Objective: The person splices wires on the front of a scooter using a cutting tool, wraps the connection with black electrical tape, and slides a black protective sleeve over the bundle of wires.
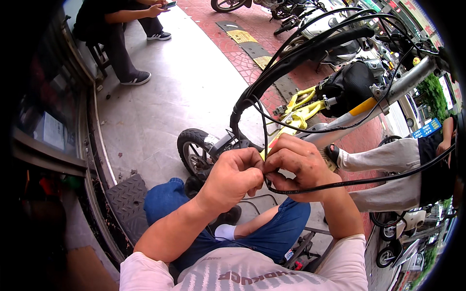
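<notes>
My left hand (234, 177) and my right hand (302, 169) meet in front of a small yellow-framed two-wheeler (303, 114). The fingertips of both are pinched together on a thin black cable (265, 131), which comes down between them. Just what lies between the fingertips is hidden. A thicker black cable (349, 184) curves under my right palm and runs off to the right. Above the hands arches a bundle of black cables (291, 59) beside the silver steering tube (400, 89). Left of the bundle is a small black wheel (195, 150).
At the upper left sits a person (114, 43) holding a phone (169, 5). Another person (388, 174) in light trousers stands at the right. A ridged dark ramp (127, 201) lies by the doorway. A striped speed bump (245, 41) and parked motorcycles (286, 9) are farther off.
</notes>
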The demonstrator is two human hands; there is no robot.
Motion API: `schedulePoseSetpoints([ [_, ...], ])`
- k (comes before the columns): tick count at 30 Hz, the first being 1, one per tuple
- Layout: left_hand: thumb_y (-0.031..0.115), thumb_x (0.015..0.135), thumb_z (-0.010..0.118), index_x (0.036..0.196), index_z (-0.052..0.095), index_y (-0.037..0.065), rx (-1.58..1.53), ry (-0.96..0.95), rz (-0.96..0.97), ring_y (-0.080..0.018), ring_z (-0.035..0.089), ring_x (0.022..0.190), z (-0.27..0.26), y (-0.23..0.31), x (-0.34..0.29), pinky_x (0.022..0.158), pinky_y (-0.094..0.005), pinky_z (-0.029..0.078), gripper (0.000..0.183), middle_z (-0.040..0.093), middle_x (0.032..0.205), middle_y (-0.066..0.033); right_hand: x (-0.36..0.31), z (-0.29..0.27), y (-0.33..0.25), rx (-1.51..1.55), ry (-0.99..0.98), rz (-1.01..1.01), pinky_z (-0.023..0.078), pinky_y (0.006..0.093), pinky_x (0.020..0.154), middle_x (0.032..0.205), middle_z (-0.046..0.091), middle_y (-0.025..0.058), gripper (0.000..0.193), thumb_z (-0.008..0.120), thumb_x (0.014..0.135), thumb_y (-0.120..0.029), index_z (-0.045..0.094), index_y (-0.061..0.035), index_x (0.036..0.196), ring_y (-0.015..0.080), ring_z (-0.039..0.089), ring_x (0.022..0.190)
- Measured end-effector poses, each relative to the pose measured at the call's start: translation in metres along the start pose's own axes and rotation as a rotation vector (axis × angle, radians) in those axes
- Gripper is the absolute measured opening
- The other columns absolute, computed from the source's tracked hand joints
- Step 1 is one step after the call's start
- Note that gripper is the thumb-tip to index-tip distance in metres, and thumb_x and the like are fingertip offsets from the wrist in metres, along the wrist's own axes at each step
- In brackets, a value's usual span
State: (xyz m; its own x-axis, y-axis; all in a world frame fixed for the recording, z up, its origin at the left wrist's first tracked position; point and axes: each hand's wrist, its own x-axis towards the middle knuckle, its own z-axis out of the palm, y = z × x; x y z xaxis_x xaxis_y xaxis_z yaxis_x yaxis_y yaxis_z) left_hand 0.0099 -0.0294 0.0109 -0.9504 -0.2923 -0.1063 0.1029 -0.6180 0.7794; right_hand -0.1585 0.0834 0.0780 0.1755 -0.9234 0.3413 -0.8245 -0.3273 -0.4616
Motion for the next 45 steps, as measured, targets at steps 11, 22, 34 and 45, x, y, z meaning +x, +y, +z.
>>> schedulePoseSetpoints([
  [11,0.003,0.079,0.059,0.085,0.060,0.000,0.062,-0.033,-0.068,-0.0114,0.059,0.062,-0.007,0.013,-0.001,0.060,-0.0245,0.048,0.007,0.063,0.073,-0.0052,0.004,0.000,-0.002,-0.107,0.015,-0.172,0.054,0.0403,0.070,0.100,0.066,0.0099,0.028,0.078,0.074,-0.002,0.067,-0.0061,0.099,0.0306,0.064,0.086],
  [22,0.004,0.084,0.062,0.087,0.062,-0.004,0.347,0.108,0.077,-0.0060,0.056,0.072,-0.016,0.015,-0.007,0.060,-0.0242,0.047,0.009,0.063,0.079,-0.0017,0.005,0.015,-0.002,-0.066,0.032,-0.058,0.051,0.0414,0.067,0.093,0.063,0.0076,0.023,0.073,0.079,-0.004,0.059,-0.0074,0.098,0.0298,0.063,0.082],
  [34,0.004,0.095,0.065,0.105,0.061,-0.002,0.186,0.177,0.231,-0.0087,0.063,0.078,-0.009,0.006,-0.003,0.068,-0.0247,0.053,0.012,0.067,0.092,-0.0051,0.002,0.024,0.009,-0.013,0.166,-0.089,0.050,0.0377,0.065,0.088,0.065,0.0108,0.026,0.068,0.075,0.009,0.061,-0.0034,0.097,0.0280,0.062,0.075],
  [45,0.001,0.098,0.064,0.113,0.060,-0.005,-0.028,0.222,0.239,-0.0162,0.070,0.093,0.006,0.001,-0.010,0.084,-0.0304,0.059,0.017,0.071,0.105,-0.0130,-0.007,0.019,0.004,-0.097,0.230,-0.052,0.053,0.0402,0.069,0.094,0.066,0.0112,0.032,0.076,0.075,0.002,0.066,-0.0040,0.104,0.0310,0.065,0.081],
])
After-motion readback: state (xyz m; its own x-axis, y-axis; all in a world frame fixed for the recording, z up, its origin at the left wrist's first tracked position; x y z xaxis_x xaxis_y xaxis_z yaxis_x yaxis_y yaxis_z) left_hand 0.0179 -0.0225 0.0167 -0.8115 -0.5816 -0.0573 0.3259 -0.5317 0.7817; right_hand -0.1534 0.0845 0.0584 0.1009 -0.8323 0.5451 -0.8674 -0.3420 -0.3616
